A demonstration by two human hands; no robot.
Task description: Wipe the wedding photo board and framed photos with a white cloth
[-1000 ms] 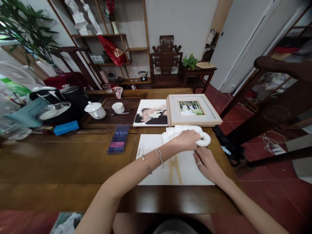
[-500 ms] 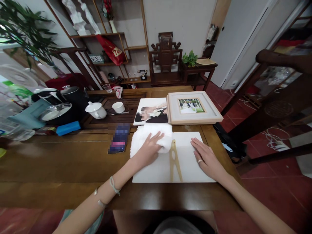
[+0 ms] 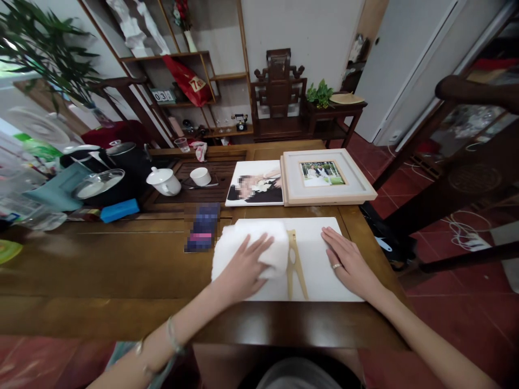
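A folded white towel (image 3: 233, 246) covers the left part of a white rectangular board (image 3: 316, 259) on the wooden table. My left hand (image 3: 248, 265) lies spread over the towel, fingers stretched out and pressing on it. On the board, between my hands, is a flat gold-coloured shape (image 3: 297, 265) with two long legs and an oval hole; whether it is printed or loose I cannot tell. My right hand (image 3: 346, 259) rests flat on the board's right side, its fingers extended and holding nothing.
Behind the board lie a photo panel (image 3: 255, 183) and a light wooden picture frame (image 3: 357, 186). A phone (image 3: 201, 229) is to the left. Farther left are a lidded white cup (image 3: 164, 182), a small white bowl (image 3: 200, 176) and a blue block (image 3: 119, 210).
My left hand and the towel have slid toward me and slightly left over the board. My right hand stays in place on the board. The view has shifted a little.
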